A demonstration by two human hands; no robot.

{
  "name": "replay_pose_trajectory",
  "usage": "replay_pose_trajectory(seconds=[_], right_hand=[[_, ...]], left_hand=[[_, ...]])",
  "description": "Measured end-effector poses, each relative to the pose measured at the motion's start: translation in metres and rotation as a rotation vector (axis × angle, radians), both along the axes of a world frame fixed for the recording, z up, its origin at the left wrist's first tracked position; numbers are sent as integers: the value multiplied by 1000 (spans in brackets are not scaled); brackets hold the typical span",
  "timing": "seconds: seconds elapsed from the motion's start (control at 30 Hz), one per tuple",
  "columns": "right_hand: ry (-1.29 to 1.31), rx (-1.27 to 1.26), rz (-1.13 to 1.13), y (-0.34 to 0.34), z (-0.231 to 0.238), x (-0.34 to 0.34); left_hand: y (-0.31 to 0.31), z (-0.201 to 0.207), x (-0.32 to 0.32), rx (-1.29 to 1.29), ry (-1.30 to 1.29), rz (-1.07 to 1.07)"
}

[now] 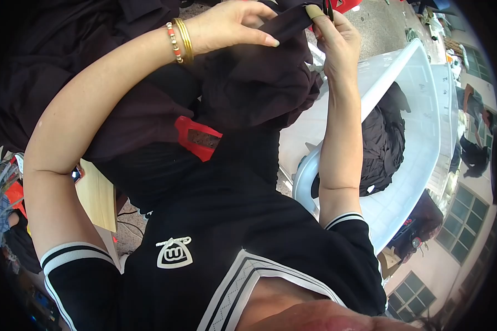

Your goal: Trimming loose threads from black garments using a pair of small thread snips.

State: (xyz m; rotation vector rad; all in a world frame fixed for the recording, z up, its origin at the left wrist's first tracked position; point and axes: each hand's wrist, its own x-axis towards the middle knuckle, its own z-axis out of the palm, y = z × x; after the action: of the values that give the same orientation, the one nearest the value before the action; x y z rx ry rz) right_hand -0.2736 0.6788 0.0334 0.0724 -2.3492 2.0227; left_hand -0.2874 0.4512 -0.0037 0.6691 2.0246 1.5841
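A dark brown-black garment (254,77) lies bunched across my lap and rises toward my hands at the top of the view. My left hand (226,26) is closed on a folded strip of it, the thumb stretched along the cloth. Opposite, my right hand (338,39) pinches the end of the same strip, with a tan wrap (315,12) round one digit. A slim black tool (328,7), perhaps thread snips, shows at its fingers, cut off by the frame's edge. A red piece with a cut-out (196,139) lies on the dark cloth below.
On the right stands a large translucent plastic tub (422,110) with dark cloth (384,149) inside. More dark fabric (33,71) is heaped at left. A pale wooden board (96,193) is beside my left elbow. People (474,121) are at the far right.
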Motion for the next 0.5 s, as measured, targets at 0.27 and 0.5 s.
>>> replay_pose_trajectory(seconds=[0.27,0.5], right_hand=[[227,-8,101,10,4,5],[157,335,569,20,20,17]], left_hand=[[-3,-1,-1,220,-117,193],[-7,6,1,100,169,376]])
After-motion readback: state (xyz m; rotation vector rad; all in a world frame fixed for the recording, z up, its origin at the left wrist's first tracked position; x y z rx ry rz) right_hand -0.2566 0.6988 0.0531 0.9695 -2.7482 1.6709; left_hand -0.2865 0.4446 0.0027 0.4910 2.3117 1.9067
